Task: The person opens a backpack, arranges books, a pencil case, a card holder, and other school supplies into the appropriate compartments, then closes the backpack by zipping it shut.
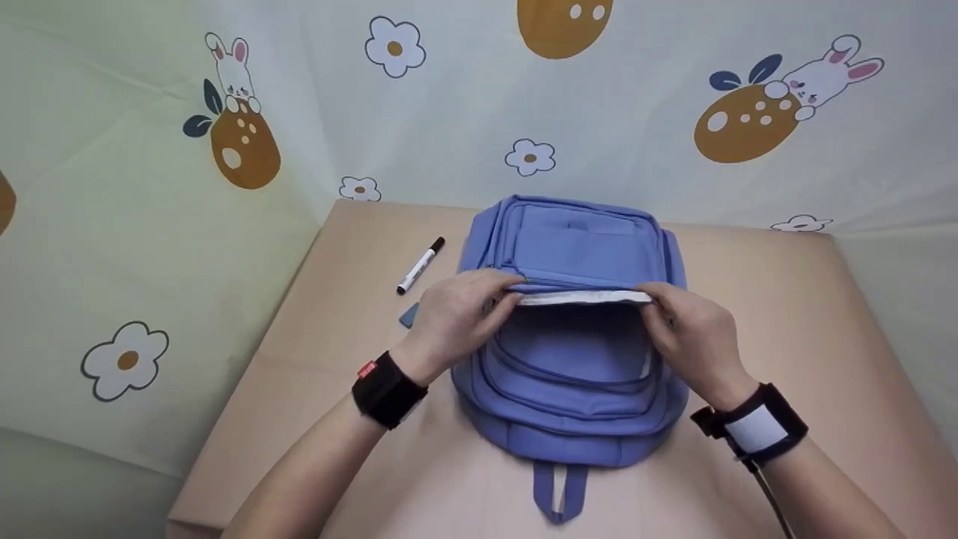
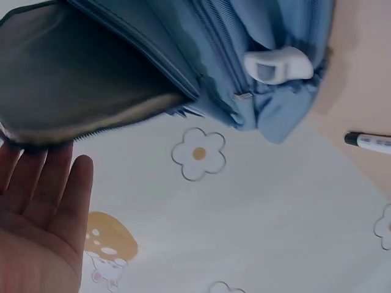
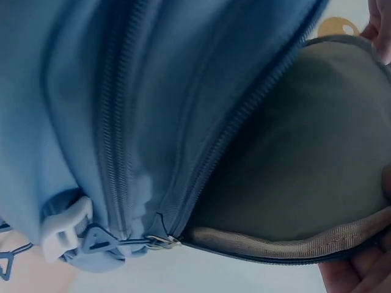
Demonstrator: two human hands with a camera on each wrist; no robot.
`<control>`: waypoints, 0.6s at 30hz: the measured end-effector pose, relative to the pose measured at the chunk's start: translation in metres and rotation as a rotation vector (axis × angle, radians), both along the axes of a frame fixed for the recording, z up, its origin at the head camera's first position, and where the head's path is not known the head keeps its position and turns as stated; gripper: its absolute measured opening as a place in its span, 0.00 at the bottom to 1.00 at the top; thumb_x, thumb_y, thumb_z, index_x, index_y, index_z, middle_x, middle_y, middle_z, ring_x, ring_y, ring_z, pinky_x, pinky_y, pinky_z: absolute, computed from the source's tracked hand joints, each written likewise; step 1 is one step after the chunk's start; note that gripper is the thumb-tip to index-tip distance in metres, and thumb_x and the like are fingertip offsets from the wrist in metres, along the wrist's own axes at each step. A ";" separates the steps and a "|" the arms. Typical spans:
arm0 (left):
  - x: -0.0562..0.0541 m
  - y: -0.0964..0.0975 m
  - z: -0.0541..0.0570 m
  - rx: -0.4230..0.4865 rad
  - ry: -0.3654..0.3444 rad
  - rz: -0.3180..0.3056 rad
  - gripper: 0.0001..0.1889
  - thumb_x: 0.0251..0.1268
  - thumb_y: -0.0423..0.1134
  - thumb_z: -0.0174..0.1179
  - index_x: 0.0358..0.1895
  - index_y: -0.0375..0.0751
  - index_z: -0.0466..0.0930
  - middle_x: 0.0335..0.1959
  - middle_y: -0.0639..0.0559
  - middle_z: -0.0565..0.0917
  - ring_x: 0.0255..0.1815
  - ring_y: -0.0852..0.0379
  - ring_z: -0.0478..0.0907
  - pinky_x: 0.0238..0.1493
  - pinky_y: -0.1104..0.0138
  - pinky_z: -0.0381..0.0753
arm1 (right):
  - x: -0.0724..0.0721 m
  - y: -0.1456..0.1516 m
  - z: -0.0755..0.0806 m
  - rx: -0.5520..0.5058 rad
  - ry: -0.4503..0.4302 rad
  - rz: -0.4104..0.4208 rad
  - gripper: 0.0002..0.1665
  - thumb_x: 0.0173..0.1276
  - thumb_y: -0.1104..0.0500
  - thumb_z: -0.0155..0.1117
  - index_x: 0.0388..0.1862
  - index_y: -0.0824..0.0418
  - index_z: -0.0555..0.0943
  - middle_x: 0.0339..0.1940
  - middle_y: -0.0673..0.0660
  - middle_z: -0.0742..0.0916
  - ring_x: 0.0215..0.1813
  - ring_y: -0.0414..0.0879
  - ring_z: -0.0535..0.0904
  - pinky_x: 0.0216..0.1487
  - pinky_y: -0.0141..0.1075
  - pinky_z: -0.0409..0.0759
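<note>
A blue backpack (image 1: 580, 442) lies on the table with its loop handle (image 1: 572, 498) towards me. Its front pocket is unzipped, and the pocket flap (image 1: 584, 298) is raised, showing a pale edge and a dark inside. My left hand (image 1: 453, 318) pinches the flap's left corner between thumb and fingers; in the left wrist view its fingers (image 2: 58, 174) lie along the zipped edge. At the right corner, my right hand (image 1: 696, 333) holds the same edge. The right wrist view shows the grey lining (image 3: 293, 159) and a zipper pull (image 3: 164, 242) at the opening's end.
A black-capped white marker (image 1: 420, 266) lies on the tan table (image 1: 314, 374) left of the backpack. Beside my left hand is a small blue object (image 1: 409, 315), partly hidden. Patterned cloth (image 1: 449, 112) hangs behind and at the sides.
</note>
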State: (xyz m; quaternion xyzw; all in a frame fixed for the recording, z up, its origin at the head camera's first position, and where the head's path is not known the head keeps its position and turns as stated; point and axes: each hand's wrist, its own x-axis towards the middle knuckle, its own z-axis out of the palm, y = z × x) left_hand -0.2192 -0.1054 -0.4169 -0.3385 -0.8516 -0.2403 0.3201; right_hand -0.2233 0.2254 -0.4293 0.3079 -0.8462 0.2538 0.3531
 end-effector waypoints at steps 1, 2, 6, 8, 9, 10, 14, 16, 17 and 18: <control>0.000 -0.006 0.000 0.008 -0.004 0.030 0.14 0.75 0.42 0.61 0.56 0.41 0.84 0.50 0.52 0.88 0.51 0.58 0.85 0.50 0.65 0.84 | -0.002 0.000 0.001 -0.009 -0.003 -0.013 0.11 0.66 0.68 0.67 0.46 0.61 0.87 0.36 0.54 0.90 0.32 0.45 0.85 0.29 0.44 0.80; -0.001 -0.014 -0.001 0.017 -0.013 0.066 0.14 0.74 0.42 0.62 0.57 0.41 0.84 0.50 0.52 0.88 0.51 0.58 0.85 0.49 0.64 0.84 | -0.003 -0.001 0.002 -0.015 -0.003 -0.022 0.11 0.66 0.68 0.67 0.46 0.61 0.87 0.35 0.54 0.90 0.31 0.44 0.84 0.27 0.44 0.80; -0.008 -0.047 -0.014 0.004 -0.133 0.247 0.14 0.71 0.38 0.65 0.56 0.42 0.84 0.49 0.49 0.88 0.49 0.53 0.85 0.45 0.59 0.85 | -0.005 0.000 0.005 -0.030 -0.004 -0.037 0.11 0.65 0.68 0.67 0.46 0.61 0.87 0.36 0.55 0.91 0.30 0.43 0.84 0.26 0.44 0.79; -0.014 -0.062 -0.029 -0.037 -0.245 0.341 0.14 0.69 0.37 0.66 0.55 0.42 0.85 0.48 0.48 0.88 0.47 0.50 0.85 0.44 0.56 0.85 | -0.006 0.001 0.006 -0.033 -0.016 -0.043 0.11 0.65 0.68 0.67 0.46 0.62 0.87 0.37 0.56 0.91 0.31 0.44 0.84 0.26 0.44 0.79; -0.017 -0.068 -0.037 -0.061 -0.313 0.382 0.14 0.68 0.36 0.66 0.55 0.41 0.85 0.47 0.47 0.88 0.47 0.48 0.85 0.44 0.55 0.85 | -0.006 0.001 0.007 -0.035 -0.024 -0.046 0.12 0.65 0.68 0.67 0.47 0.62 0.87 0.38 0.57 0.91 0.31 0.44 0.84 0.26 0.44 0.79; -0.020 -0.074 -0.046 -0.089 -0.376 0.420 0.14 0.68 0.36 0.66 0.54 0.40 0.85 0.46 0.46 0.87 0.46 0.46 0.85 0.44 0.54 0.84 | -0.006 0.001 0.007 -0.036 -0.031 -0.048 0.12 0.65 0.68 0.67 0.47 0.62 0.87 0.38 0.57 0.91 0.31 0.45 0.85 0.26 0.45 0.79; -0.027 -0.089 -0.077 -0.157 -0.542 0.503 0.09 0.68 0.36 0.64 0.46 0.37 0.87 0.39 0.43 0.86 0.37 0.43 0.84 0.36 0.51 0.84 | -0.006 0.002 0.008 -0.030 -0.039 -0.053 0.12 0.65 0.69 0.67 0.47 0.63 0.87 0.38 0.58 0.91 0.31 0.47 0.86 0.26 0.46 0.79; -0.029 -0.094 -0.086 -0.166 -0.548 0.520 0.06 0.68 0.36 0.63 0.38 0.36 0.86 0.33 0.43 0.84 0.31 0.43 0.82 0.31 0.50 0.82 | -0.007 0.001 0.009 -0.029 -0.038 -0.048 0.12 0.65 0.69 0.67 0.46 0.64 0.87 0.38 0.59 0.91 0.31 0.47 0.86 0.26 0.46 0.79; -0.029 -0.097 -0.090 -0.166 -0.540 0.527 0.06 0.68 0.35 0.63 0.34 0.37 0.85 0.31 0.44 0.83 0.29 0.44 0.80 0.29 0.50 0.80 | -0.008 -0.001 0.010 -0.028 -0.038 -0.045 0.11 0.65 0.69 0.67 0.46 0.64 0.87 0.38 0.59 0.91 0.31 0.47 0.86 0.26 0.46 0.79; -0.028 -0.099 -0.092 -0.166 -0.528 0.535 0.07 0.68 0.35 0.63 0.31 0.37 0.84 0.29 0.44 0.81 0.27 0.44 0.79 0.27 0.50 0.79 | -0.009 -0.003 0.011 -0.028 -0.038 -0.039 0.11 0.65 0.69 0.67 0.46 0.64 0.87 0.38 0.59 0.91 0.31 0.47 0.86 0.26 0.46 0.80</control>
